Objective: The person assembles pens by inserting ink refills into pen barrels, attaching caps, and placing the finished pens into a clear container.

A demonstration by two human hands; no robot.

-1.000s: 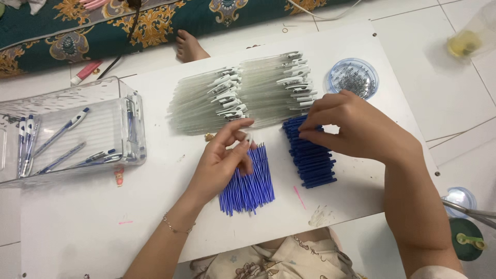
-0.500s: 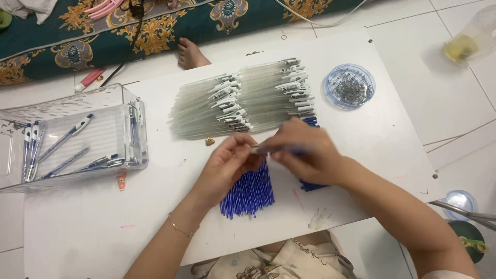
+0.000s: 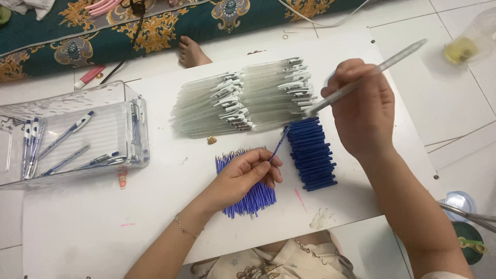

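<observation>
Over board: right hand point(image 3: 361, 111) grips pen barrel point(image 3: 372, 75), left hand point(image 3: 247, 175) probably refill point(image 3: 279, 144).

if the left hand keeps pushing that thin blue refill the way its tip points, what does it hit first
Most likely the open lower end of the clear plastic pen barrel held in the right hand. The left hand aims the thin blue refill up and right toward it, over the dark blue cap stack; depth is unclear.

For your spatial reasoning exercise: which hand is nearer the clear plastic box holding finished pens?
Left. The left hand lies right of the clear plastic box; the right hand is farther right.
</observation>
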